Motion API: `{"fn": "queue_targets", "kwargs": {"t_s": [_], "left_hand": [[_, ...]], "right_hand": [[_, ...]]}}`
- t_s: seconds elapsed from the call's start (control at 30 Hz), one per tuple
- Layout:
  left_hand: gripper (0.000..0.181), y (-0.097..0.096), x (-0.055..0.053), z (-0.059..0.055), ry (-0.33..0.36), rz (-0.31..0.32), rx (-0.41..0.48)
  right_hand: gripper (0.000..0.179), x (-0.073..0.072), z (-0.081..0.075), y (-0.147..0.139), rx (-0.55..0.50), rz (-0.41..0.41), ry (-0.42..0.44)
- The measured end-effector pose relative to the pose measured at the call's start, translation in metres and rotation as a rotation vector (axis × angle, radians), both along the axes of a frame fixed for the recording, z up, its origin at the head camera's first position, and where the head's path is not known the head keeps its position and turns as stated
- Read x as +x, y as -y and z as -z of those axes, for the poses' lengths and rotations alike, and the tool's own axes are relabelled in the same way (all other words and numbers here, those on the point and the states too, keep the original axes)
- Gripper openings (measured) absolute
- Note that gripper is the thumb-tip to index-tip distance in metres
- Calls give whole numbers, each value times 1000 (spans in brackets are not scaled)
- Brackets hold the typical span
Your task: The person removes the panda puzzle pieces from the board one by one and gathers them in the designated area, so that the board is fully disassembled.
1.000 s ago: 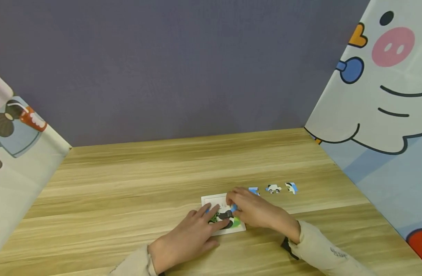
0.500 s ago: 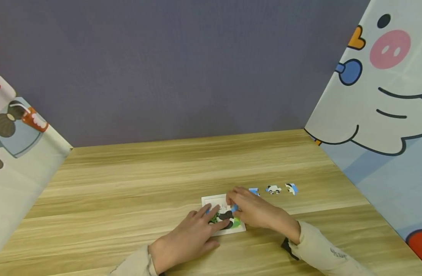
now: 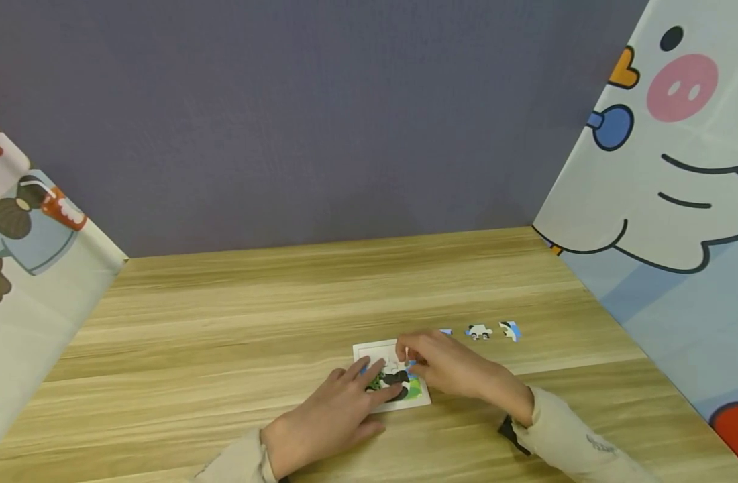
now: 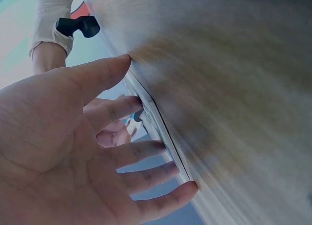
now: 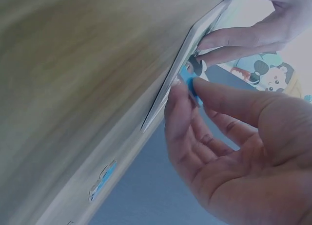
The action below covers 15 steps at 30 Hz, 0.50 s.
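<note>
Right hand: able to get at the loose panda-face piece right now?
Probably yes: the panda-face piece lies uncovered on the table near the right hand. But that hand pinches a blue piece, which it would likely need to release first.

Cream sleeves [image 3: 565,429]; dark scribble-like marking [image 3: 600,443] on right forearm; black device [image 4: 78,26] at right cuff [image 3: 535,429].

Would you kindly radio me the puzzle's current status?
Right hand pinches blue piece. Left hand on panda puzzle, partly covering it. Three pieces loose on table.
</note>
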<state>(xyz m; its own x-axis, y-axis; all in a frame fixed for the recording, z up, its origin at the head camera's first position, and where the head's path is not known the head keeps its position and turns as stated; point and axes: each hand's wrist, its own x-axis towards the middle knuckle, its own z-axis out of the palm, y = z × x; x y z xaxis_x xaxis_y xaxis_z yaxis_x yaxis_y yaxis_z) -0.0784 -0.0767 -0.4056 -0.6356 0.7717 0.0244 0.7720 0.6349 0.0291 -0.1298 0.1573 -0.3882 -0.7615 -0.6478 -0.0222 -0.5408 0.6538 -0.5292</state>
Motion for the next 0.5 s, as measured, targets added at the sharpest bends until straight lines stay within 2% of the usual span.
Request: {"fn": "queue_targets", "kwargs": {"t_s": [0.17,0.5], "left_hand": [[55,0,0,1,-4,-3,0],[57,0,0,0,-2,-4,5]], "right_hand": [[15,0,-1,-3,-32,-15,38],[13,3,-4,-3,-23,-23,-45]]}}
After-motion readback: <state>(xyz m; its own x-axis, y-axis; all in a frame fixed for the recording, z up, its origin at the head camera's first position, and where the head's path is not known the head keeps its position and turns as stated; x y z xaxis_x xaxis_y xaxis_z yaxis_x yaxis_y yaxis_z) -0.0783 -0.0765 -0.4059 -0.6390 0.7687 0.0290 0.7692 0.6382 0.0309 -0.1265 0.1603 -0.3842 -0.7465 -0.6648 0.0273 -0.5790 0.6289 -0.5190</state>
